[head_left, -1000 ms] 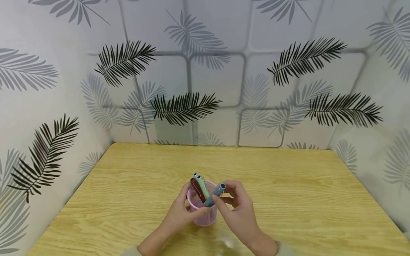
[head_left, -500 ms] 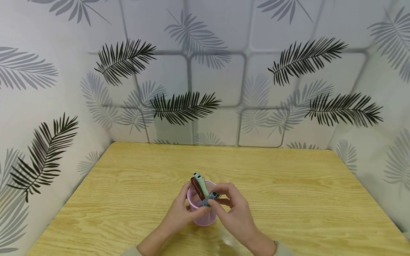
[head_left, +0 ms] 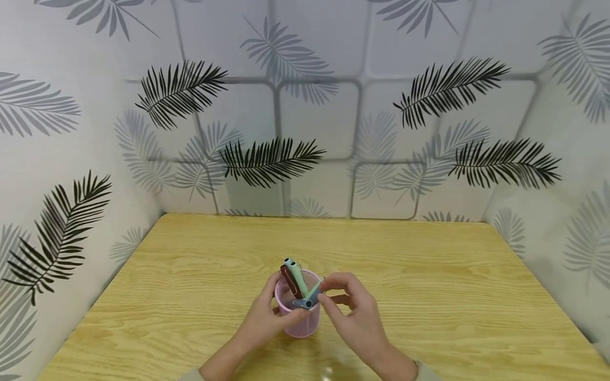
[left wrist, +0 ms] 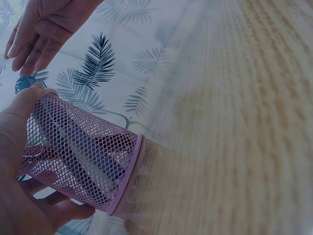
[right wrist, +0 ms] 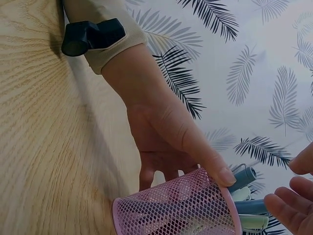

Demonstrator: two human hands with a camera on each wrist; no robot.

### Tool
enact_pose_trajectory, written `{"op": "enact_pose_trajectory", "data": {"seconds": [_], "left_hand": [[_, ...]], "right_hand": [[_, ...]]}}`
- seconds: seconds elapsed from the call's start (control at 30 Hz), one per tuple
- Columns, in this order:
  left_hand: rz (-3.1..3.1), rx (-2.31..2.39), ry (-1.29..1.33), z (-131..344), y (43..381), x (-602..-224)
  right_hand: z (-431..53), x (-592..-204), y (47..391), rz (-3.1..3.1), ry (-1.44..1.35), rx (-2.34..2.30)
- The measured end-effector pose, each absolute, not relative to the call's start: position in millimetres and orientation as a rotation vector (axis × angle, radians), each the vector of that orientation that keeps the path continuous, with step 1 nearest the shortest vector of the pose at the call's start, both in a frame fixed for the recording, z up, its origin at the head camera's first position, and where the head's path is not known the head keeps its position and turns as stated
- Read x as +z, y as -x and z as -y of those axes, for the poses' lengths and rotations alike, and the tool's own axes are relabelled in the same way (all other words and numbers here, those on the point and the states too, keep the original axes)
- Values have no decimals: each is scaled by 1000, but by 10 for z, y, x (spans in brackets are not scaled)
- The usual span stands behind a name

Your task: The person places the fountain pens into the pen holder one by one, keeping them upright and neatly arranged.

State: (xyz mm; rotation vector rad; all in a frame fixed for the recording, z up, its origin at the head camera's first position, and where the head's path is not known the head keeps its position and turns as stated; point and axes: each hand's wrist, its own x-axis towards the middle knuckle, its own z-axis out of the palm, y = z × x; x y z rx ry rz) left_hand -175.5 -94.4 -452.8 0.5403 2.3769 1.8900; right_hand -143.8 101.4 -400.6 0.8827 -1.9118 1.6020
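My left hand grips a pink mesh pen cup standing on the table, its thumb near the rim. Inside lean a dark red pen, a light green pen and a light blue pen just behind. A blue pen tilts against the rim beside the left thumb, capped end up. Another blue pen leans right of it. My right hand hovers at the rim's right side. In the right wrist view its thumb and fingertips stand apart, close to the pen ends.
The light wood table reaches back to a leaf-patterned wall, with similar walls on both sides. A dark wrist-worn device sits on the left sleeve.
The blue pen that my right hand was pinching has gone down into the cup and tipped towards the left thumb. The right fingers have let go of it. The left hand keeps its grip.
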Motion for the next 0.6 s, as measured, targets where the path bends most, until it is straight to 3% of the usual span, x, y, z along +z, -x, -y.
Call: {"op": "enact_pose_trajectory", "data": {"seconds": [0.6], "left_hand": [[-2470,1826,-666,970,1740,-4475]], "right_hand": [[-1174,-4058,1461,1987,-773,1520]]}}
